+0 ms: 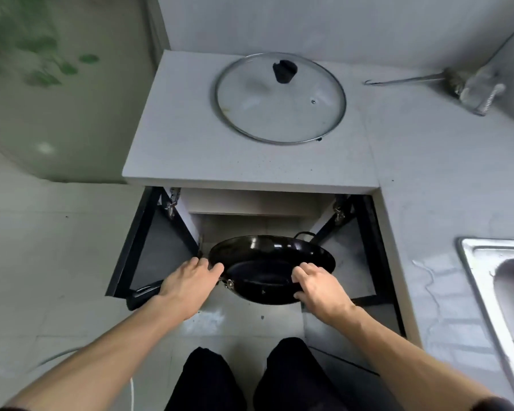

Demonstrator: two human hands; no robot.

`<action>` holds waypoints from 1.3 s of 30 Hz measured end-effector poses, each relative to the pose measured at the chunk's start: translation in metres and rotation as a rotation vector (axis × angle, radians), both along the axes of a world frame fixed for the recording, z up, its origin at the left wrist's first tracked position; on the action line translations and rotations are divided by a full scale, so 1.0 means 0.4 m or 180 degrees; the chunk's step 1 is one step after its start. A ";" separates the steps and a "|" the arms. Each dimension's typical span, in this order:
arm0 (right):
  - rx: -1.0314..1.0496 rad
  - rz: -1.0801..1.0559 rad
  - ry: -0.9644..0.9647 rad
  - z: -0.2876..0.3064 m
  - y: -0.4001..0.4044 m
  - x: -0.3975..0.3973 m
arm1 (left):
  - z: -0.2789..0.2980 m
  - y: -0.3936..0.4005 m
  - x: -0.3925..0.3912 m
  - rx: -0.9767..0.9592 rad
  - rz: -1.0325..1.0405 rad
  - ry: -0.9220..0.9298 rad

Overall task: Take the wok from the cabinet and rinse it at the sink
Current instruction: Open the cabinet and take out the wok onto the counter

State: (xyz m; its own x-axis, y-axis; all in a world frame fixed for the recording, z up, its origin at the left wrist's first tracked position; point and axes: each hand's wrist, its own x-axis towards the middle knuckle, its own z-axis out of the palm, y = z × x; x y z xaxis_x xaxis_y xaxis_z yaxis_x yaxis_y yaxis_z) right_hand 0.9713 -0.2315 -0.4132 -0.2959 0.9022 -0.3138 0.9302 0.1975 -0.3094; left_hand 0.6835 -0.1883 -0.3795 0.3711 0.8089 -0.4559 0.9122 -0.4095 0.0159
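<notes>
Nearest the lens, two knees in black trousers (250, 378), bent above a pale tiled floor (57, 247). Beyond them two bare forearms, reaching forward and down toward an open cabinet (250, 223) under a grey countertop (208, 161). Left hand (190, 284) curled at the near left rim of a black wok (267, 262), fingers closed over the edge just beside a riveted handle mount; thumb hidden from view. Right hand (318, 287) clamped on the near right rim, fingertips hooked inside the bowl, thumb under the outer wall. Wok held tilted, its inside facing up and toward the camera, at the mouth of the cabinet between the two swung-out dark doors (149, 247); a small loop handle (304, 234) showing at the far right rim. Whether the underside touches the cabinet floor, impossible to tell. Up on the countertop, a glass lid (281, 97) with a metal rim and black knob, lying flat, well apart from the wok. Farther right, a thin metal rod (404, 81) with a hooked end beside a blurred metal fitting. At the right edge, a steel sink (493, 280), partly cut off, with water pooled on the counter beside it.
</notes>
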 end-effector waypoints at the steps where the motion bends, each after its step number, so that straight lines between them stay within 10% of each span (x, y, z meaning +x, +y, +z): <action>1: -0.0003 0.0006 0.0012 0.047 -0.017 -0.003 | 0.044 -0.013 -0.003 -0.0002 0.0030 -0.0041; 13: 0.0019 0.0060 0.0085 0.479 -0.116 -0.080 | 0.447 -0.131 -0.104 0.0099 0.0072 -0.0443; 39: 0.1071 -0.0184 0.0022 0.864 -0.214 -0.167 | 0.744 -0.127 -0.214 0.0809 -0.0513 -0.0849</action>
